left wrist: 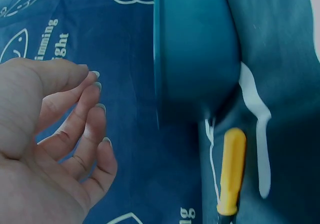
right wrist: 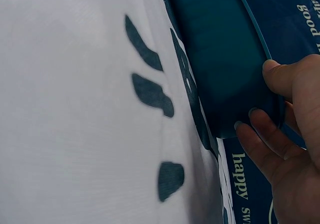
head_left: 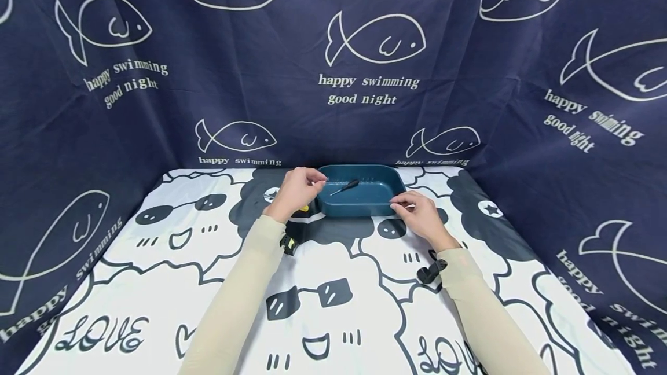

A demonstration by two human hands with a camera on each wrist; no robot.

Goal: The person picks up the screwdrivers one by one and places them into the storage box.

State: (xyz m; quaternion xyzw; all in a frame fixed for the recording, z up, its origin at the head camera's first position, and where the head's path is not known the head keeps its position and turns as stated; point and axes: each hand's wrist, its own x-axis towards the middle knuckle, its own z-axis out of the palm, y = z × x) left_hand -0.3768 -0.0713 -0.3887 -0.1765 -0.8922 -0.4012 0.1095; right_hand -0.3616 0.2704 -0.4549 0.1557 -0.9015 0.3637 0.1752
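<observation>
A dark blue plastic bin (head_left: 354, 209) stands at the back of the table. Inside it lies a black-handled screwdriver (head_left: 350, 185), its shaft pointing left and forward. My left hand (head_left: 301, 190) is at the bin's left end, fingers loosely bent and thumb near the index finger. Nothing shows between them in the left wrist view. A yellow-handled tool (left wrist: 232, 171) lies on the cloth below that hand, beside the bin; its far end is cut off. At the right front corner, my right hand (right wrist: 295, 119) holds the bin, thumb at the rim and fingers by the end wall.
A white and dark patterned cloth (head_left: 177, 294) covers the table. Navy fabric (head_left: 375, 132) with fish prints hangs right behind the bin and along both sides. Each wrist wears a dark strap (head_left: 432, 272).
</observation>
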